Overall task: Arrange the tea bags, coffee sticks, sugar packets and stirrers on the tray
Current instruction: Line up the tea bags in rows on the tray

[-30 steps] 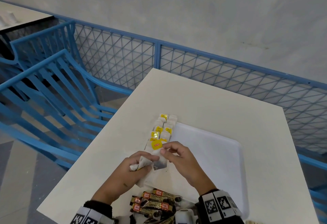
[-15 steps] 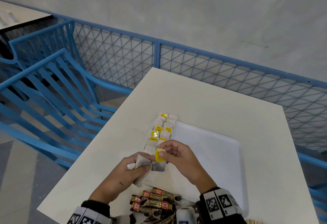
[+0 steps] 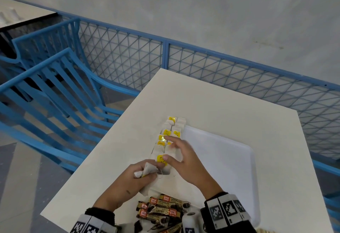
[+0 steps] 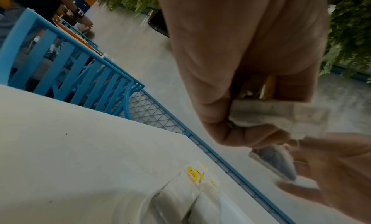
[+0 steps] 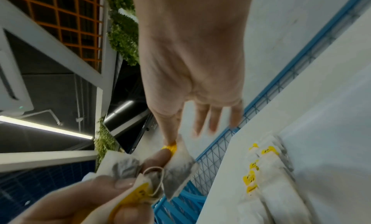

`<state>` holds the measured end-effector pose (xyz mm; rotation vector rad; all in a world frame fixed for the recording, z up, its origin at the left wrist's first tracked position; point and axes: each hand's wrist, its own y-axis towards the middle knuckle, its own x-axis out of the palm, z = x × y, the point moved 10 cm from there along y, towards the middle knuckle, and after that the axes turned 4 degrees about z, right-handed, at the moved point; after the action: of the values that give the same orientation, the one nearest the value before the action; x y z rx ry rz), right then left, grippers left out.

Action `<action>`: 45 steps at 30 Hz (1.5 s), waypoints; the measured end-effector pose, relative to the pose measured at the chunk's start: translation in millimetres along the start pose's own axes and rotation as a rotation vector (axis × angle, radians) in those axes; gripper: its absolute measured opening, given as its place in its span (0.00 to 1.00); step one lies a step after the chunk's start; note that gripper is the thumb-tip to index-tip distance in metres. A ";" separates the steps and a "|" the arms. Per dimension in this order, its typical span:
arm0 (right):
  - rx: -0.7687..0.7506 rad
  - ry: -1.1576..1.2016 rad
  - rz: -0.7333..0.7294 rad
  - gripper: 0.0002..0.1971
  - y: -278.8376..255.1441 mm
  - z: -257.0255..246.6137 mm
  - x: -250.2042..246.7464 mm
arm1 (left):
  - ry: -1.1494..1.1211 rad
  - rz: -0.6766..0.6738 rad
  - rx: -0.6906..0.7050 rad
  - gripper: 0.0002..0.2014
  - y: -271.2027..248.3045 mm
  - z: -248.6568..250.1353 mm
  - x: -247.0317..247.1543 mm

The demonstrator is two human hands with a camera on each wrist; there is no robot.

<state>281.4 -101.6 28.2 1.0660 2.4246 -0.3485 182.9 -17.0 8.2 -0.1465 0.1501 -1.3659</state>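
Note:
A white tray (image 3: 230, 161) lies on the table, with tea bags (image 3: 172, 130) with yellow tags in two rows along its left edge. My left hand (image 3: 132, 181) grips a small bunch of tea bags (image 3: 147, 171) just short of the rows. My right hand (image 3: 166, 156) pinches one tea bag (image 5: 178, 168) by its top and yellow tag between thumb and forefinger. Its other fingers are spread over the rows (image 5: 265, 171). The string of that bag still runs to the left hand's bunch (image 5: 122, 164). Coffee sticks (image 3: 161, 208) lie piled between my wrists.
The table (image 3: 211, 100) is white and small, with its left edge close to my left hand. Blue chairs (image 3: 55, 89) stand to the left and a blue mesh railing (image 3: 239, 70) runs behind. In the left wrist view another person (image 4: 80, 17) is at a far table.
My right hand has drawn a yellow-tagged tea bag out of the left hand's bunch. Its free fingers have stretched forward over the rows. The left hand has stayed put.

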 end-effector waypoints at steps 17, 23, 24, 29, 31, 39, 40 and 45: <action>0.005 0.068 -0.025 0.06 3.5 5.3 9.0 | 0.120 -0.065 -0.036 0.15 -0.8 -12.1 0.4; 0.054 0.002 0.175 0.07 11.9 32.6 -8.5 | 0.091 0.155 -0.213 0.09 -12.2 -45.5 -38.2; 0.068 -0.026 0.176 0.07 12.9 38.2 -9.0 | 0.070 0.184 -0.238 0.13 -15.7 -49.2 -44.5; 0.190 -0.017 0.043 0.08 14.6 66.4 10.8 | -0.070 0.270 -0.285 0.18 -26.7 -60.0 -62.8; 0.233 0.037 -0.024 0.07 14.5 72.2 23.3 | -0.090 0.287 -0.297 0.19 -27.3 -63.6 -64.5; 0.203 -0.041 0.007 0.11 33.0 85.6 38.4 | -0.177 0.293 -0.311 0.19 -23.9 -68.7 -60.0; 0.181 -0.110 0.015 0.08 35.3 86.0 38.5 | -0.186 0.290 -0.310 0.20 -23.5 -68.5 -59.3; 0.095 -0.351 0.038 0.05 40.0 84.4 38.4 | -0.248 0.266 -0.290 0.24 -18.8 -67.1 -53.8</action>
<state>314.9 -85.0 -65.6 0.9945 2.0914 -0.5905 141.3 30.8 -52.9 -0.5187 0.1531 -1.0456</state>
